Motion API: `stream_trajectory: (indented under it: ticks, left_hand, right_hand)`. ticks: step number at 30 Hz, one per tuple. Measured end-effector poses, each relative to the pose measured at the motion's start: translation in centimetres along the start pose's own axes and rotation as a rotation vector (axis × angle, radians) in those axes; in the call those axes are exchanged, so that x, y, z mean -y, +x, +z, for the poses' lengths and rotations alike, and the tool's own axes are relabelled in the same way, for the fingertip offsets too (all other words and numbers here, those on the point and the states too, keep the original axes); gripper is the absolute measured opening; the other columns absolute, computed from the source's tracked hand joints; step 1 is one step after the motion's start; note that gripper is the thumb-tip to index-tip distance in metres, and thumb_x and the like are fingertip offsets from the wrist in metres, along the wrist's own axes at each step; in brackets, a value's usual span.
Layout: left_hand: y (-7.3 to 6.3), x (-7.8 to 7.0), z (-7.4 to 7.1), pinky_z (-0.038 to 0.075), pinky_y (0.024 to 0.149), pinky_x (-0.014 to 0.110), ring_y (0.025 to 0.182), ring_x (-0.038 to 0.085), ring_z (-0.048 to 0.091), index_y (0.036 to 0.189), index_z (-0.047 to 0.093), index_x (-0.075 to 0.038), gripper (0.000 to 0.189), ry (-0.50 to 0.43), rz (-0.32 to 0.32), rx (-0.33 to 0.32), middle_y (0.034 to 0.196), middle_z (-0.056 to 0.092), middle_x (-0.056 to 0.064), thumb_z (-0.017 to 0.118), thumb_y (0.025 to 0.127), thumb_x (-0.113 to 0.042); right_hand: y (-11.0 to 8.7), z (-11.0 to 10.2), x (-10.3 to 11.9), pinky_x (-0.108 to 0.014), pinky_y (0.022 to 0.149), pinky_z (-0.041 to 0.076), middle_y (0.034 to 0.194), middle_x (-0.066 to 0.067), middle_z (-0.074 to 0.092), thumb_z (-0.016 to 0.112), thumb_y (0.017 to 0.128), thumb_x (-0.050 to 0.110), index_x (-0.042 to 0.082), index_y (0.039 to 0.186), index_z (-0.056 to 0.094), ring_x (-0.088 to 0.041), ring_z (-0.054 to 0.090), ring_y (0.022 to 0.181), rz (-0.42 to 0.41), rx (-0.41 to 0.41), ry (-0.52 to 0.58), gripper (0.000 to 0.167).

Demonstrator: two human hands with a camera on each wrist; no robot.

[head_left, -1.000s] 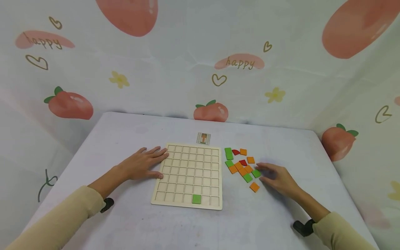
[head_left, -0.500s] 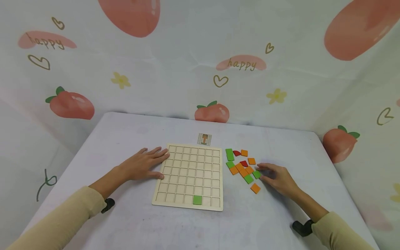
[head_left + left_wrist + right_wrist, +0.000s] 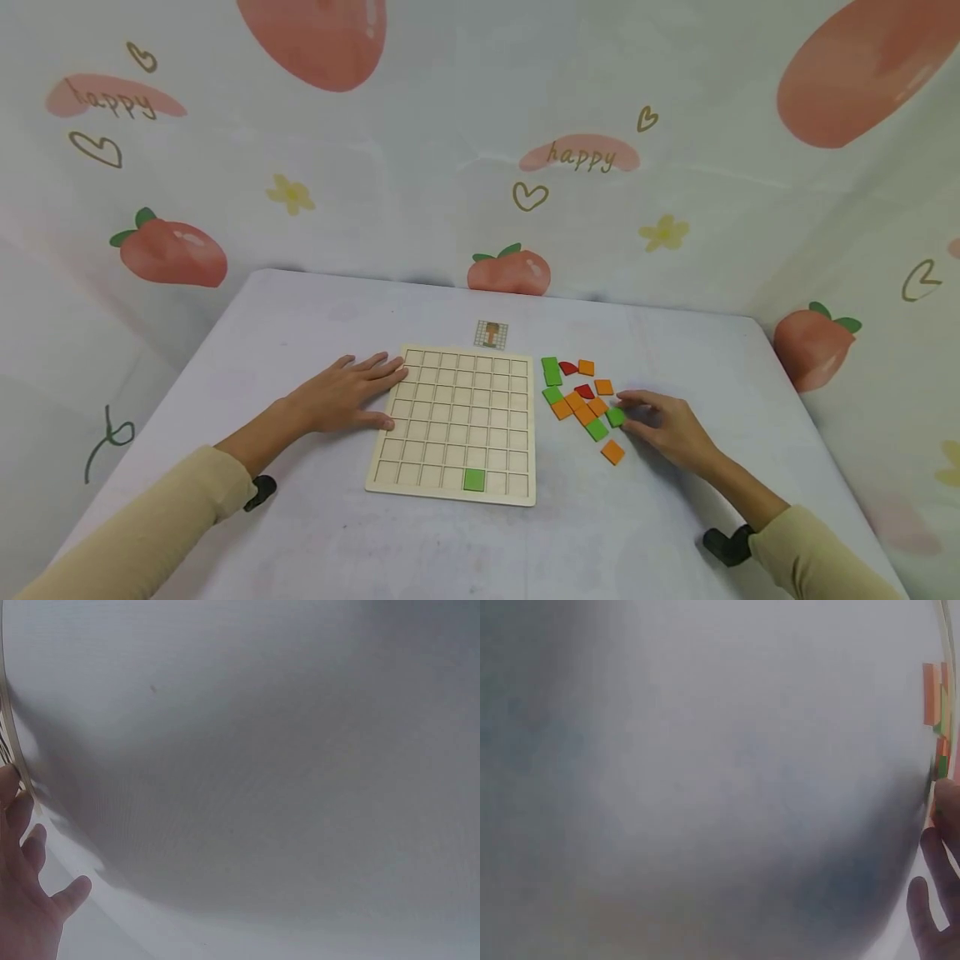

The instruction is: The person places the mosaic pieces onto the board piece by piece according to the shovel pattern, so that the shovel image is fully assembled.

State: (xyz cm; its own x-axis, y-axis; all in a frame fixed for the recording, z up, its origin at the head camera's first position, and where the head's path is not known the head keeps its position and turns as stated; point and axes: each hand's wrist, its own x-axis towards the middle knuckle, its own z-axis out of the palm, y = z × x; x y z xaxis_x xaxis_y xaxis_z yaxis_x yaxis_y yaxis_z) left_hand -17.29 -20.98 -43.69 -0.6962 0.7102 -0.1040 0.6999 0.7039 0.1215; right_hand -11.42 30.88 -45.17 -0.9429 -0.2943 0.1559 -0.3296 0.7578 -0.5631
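A pale wooden grid board (image 3: 446, 414) lies on the white table, with one green square tile (image 3: 474, 480) in its bottom row. My left hand (image 3: 337, 396) rests at the board's left edge, fingers spread and fingertips on the rim. In the left wrist view that hand (image 3: 30, 892) shows at the lower left. To the right of the board my right hand (image 3: 667, 425) pinches a small green tile (image 3: 616, 417) between thumb and fingers at the edge of a loose group of tiles. The right wrist view shows only part of this hand (image 3: 941, 877).
Several orange tiles (image 3: 583, 414), more green tiles (image 3: 551, 372) and two red rounded pieces (image 3: 568, 367) lie right of the board. Nearest me is a lone orange tile (image 3: 612, 452). A small pattern card (image 3: 491, 334) lies behind the board. A printed cloth (image 3: 420, 167) hangs behind the table.
The green tile at my right fingertips has turned and tilted slightly between them. My left hand stays on the board's edge. The view has shifted a little.
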Motion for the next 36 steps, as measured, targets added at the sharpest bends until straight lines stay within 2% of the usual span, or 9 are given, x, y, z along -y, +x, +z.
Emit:
stream_trajectory:
  ticks: [5,11,18,23,29,36]
  left_hand:
    - [-0.1,-0.1,-0.1,0.029,0.109,0.065,0.147,0.034,0.029,0.156,0.035,-0.013,0.086,0.009,0.006,-0.008,0.161,0.031,0.007,0.05,0.092,-0.068]
    - [-0.1,0.0,-0.1,0.029,0.109,0.065,0.147,0.034,0.029,0.156,0.035,-0.013,0.086,0.016,0.002,-0.011,0.161,0.031,0.007,0.051,0.092,-0.068]
    - [0.0,0.0,0.2,0.029,0.109,0.065,0.148,0.034,0.028,0.156,0.034,-0.013,0.087,0.024,-0.002,0.006,0.162,0.03,0.007,0.047,0.092,-0.07]
    - [0.1,0.0,0.3,0.029,0.109,0.065,0.148,0.033,0.027,0.156,0.034,-0.014,0.087,0.022,-0.002,0.005,0.162,0.03,0.007,0.048,0.092,-0.07]
    - [0.2,0.0,0.3,0.028,0.109,0.066,0.148,0.034,0.026,0.157,0.033,-0.014,0.087,0.02,-0.011,0.007,0.162,0.029,0.006,0.049,0.091,-0.07]
    - [0.1,-0.1,0.2,0.028,0.109,0.066,0.148,0.034,0.027,0.156,0.034,-0.014,0.087,0.021,-0.011,0.007,0.162,0.03,0.007,0.05,0.091,-0.069]
  right_hand:
    - [0.5,-0.6,0.7,-0.036,0.079,0.054,0.106,-0.006,0.074,0.08,0.08,-0.002,0.002,0.122,0.068,-0.024,0.068,0.097,-0.007,-0.011,-0.01,0.043]
    - [1.4,-0.6,2.0,-0.04,0.081,0.054,0.107,-0.007,0.074,0.08,0.084,0.005,0.002,0.123,0.068,-0.025,0.067,0.099,-0.032,-0.038,0.033,0.041]
    - [2.3,1.3,4.3,-0.045,0.082,0.054,0.106,-0.003,0.074,0.083,0.081,0.007,0.003,0.121,0.069,-0.02,0.067,0.096,-0.1,-0.033,0.105,0.042]
    - [3.3,2.4,6.3,-0.048,0.081,0.055,0.101,-0.002,0.075,0.085,0.078,0.008,0.001,0.119,0.069,-0.023,0.069,0.092,-0.185,-0.009,0.168,0.045]
    - [4.8,3.0,8.4,-0.049,0.082,0.055,0.098,0.002,0.073,0.086,0.078,0.01,0.001,0.117,0.069,-0.025,0.067,0.092,-0.228,0.028,0.234,0.044]
    - [5.7,4.9,10.7,-0.046,0.08,0.054,0.097,0.005,0.072,0.087,0.076,0.011,0.002,0.117,0.07,-0.014,0.064,0.093,-0.312,0.065,0.23,0.045]
